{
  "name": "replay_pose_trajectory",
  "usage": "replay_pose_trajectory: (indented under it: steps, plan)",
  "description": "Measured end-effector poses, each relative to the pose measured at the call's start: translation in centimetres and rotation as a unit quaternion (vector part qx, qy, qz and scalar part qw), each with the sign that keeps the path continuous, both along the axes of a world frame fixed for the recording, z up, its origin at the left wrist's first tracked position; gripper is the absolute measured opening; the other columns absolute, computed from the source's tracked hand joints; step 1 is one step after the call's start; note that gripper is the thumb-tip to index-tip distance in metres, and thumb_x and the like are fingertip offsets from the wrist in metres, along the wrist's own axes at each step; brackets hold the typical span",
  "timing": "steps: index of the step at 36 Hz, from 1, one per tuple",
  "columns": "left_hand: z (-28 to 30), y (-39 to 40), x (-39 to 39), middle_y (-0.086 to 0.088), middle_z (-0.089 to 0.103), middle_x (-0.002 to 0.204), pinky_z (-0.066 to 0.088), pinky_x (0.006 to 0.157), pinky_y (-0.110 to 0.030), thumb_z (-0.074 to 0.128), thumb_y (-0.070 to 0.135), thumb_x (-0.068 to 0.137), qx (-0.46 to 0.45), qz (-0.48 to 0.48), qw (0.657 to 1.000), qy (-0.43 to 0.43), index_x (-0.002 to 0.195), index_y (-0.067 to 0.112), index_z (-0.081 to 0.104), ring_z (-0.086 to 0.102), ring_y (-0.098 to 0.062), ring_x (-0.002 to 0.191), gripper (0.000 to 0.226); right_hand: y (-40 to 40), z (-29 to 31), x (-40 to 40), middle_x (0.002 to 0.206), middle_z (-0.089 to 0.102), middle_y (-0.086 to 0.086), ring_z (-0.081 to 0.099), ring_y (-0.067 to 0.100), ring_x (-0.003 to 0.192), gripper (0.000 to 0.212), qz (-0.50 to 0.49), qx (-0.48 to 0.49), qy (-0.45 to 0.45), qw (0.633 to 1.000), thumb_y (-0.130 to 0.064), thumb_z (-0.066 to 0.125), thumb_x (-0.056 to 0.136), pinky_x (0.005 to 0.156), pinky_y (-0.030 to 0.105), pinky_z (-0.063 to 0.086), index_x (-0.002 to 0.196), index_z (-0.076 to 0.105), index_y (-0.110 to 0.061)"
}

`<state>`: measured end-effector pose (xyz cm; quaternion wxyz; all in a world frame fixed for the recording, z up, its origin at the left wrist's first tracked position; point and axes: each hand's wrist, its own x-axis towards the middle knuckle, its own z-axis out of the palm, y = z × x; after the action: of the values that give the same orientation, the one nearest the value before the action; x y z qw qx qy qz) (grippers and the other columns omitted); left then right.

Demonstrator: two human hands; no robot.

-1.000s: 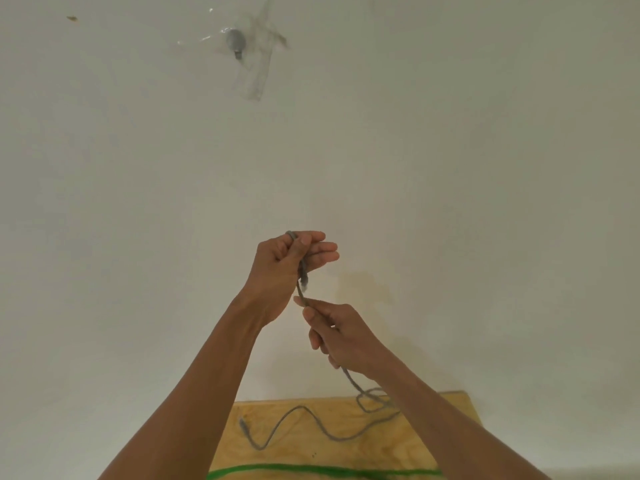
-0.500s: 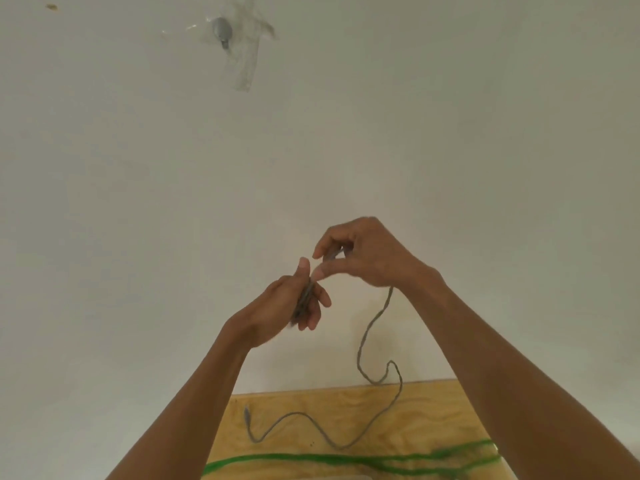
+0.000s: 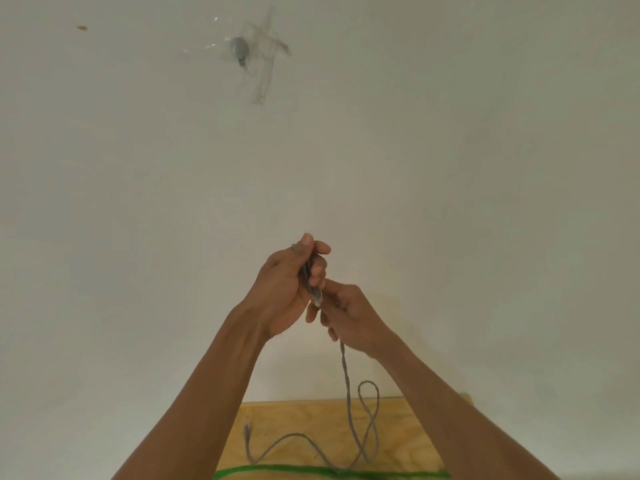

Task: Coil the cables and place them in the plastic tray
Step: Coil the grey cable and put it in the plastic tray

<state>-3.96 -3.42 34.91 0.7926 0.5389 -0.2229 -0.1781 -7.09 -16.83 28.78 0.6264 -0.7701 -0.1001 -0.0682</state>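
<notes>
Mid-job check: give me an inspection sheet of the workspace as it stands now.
Surface: plywood board with a green line across it.
Job's things: grey cable; no plastic tray seen.
Clutter: nothing seen.
Hands: left hand grips gathered cable turns; right hand holds the strand just below.
Cables: the rest hangs to the board, looped, free plug lying flat.
Surroundings: white wall, taped grey fitting.

No legible text, label, brand, number or sign in the head view. Checked: wall [image 3: 450,133], tape patch [image 3: 259,71] on the wall, cable [image 3: 346,375], wooden board [image 3: 294,431] with its green line [image 3: 311,472]. None of them carries any readable marking.
</notes>
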Motion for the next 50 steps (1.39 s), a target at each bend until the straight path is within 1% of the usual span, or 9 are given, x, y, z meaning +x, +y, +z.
replay_pose_trajectory:
  steps: [5,10,17,21,25,32,36,39,50]
  plan:
    - [-0.3,-0.1,1.1,0.0,0.047,0.064,0.039,0.067,-0.03,0.049,0.026,0.103,0.026,0.066,0.997,-0.025,0.104,0.006,0.064,0.042,-0.013,0.059,0.025,0.4,0.1,-0.5,0.078,0.07,-0.002,0.044,0.02,0.053,0.02,0.015,-0.036,0.02,0.999,-0.021,0.048,0.104,0.042,0.029,0.04,0.105,0.065,-0.011]
    - [-0.3,1.0,2.1,0.001,0.06,0.069,0.046,0.066,-0.028,0.047,0.02,0.105,0.058,0.125,0.988,-0.073,0.104,0.008,0.066,0.052,-0.013,0.063,0.023,1.3,-0.4,-0.9,0.075,0.07,-0.005,0.042,0.023,0.053,0.024,0.021,-0.057,0.043,0.997,-0.025,0.052,0.102,0.042,0.027,0.04,0.12,0.066,-0.019]
    - [-1.1,2.1,3.3,-0.006,0.07,0.071,0.054,0.066,-0.025,0.047,0.017,0.105,0.254,0.152,0.931,-0.215,0.1,0.001,0.065,0.065,-0.016,0.063,0.025,-0.6,2.2,-1.6,0.079,0.069,-0.011,0.056,-0.008,0.056,0.023,-0.014,-0.231,-0.049,0.972,-0.018,0.063,0.094,0.06,0.006,0.039,0.115,0.072,-0.017]
    - [-1.9,2.1,2.2,-0.008,0.065,0.062,0.047,0.064,-0.027,0.029,0.046,0.106,0.321,0.076,0.923,-0.198,0.08,0.008,0.063,0.056,-0.016,0.057,0.057,-2.1,6.5,-0.5,0.08,0.066,-0.017,0.055,-0.012,0.059,0.015,-0.034,-0.312,-0.144,0.938,-0.022,0.071,0.089,0.06,0.006,0.035,0.103,0.075,-0.023]
    - [-2.7,1.5,0.6,-0.011,0.054,0.057,0.039,0.058,-0.031,0.012,0.063,0.1,0.237,-0.037,0.969,-0.06,0.085,0.005,0.062,0.047,-0.02,0.053,0.078,-2.9,8.1,0.9,0.078,0.072,-0.009,0.06,-0.004,0.06,0.018,-0.019,-0.212,-0.14,0.967,-0.022,0.083,0.078,0.063,0.01,0.043,0.093,0.077,-0.016]
    - [-1.8,0.1,-1.2,-0.008,0.045,0.055,0.04,0.061,-0.033,0.032,0.043,0.104,-0.015,-0.139,0.989,0.04,0.088,0.004,0.06,0.041,-0.019,0.05,0.05,-2.7,4.7,2.7,0.086,0.076,0.01,0.07,0.033,0.078,0.012,-0.022,0.03,-0.079,0.996,-0.021,0.077,0.083,0.069,0.046,0.053,0.09,0.076,-0.011]
    - [-1.1,-0.1,-1.0,-0.005,0.047,0.062,0.037,0.066,-0.035,0.034,0.04,0.104,-0.028,-0.124,0.992,0.021,0.094,0.007,0.06,0.046,-0.017,0.055,0.043,-1.1,1.5,1.4,0.059,0.068,-0.005,0.064,0.013,0.053,0.008,0.058,0.169,-0.019,0.984,-0.015,0.065,0.08,0.055,0.026,0.053,0.081,0.072,-0.02]
    - [-0.4,-0.3,-0.8,-0.003,0.049,0.063,0.041,0.064,-0.033,0.04,0.04,0.099,-0.02,-0.1,0.995,0.005,0.095,0.008,0.057,0.047,-0.015,0.056,0.037,0.1,-0.4,0.6,0.053,0.058,-0.012,0.053,0.009,0.048,0.032,0.017,0.072,0.011,0.997,-0.014,0.061,0.088,0.051,0.03,0.049,0.059,0.063,-0.027]
    - [-0.6,1.1,3.2,-0.002,0.057,0.065,0.043,0.062,-0.029,0.043,0.024,0.105,0.112,0.058,0.986,-0.104,0.095,0.007,0.06,0.049,-0.015,0.057,0.026,0.5,-0.5,-1.2,0.063,0.067,-0.007,0.051,0.009,0.053,0.024,-0.015,-0.114,0.004,0.993,-0.035,0.057,0.099,0.058,0.023,0.043,0.106,0.073,-0.018]
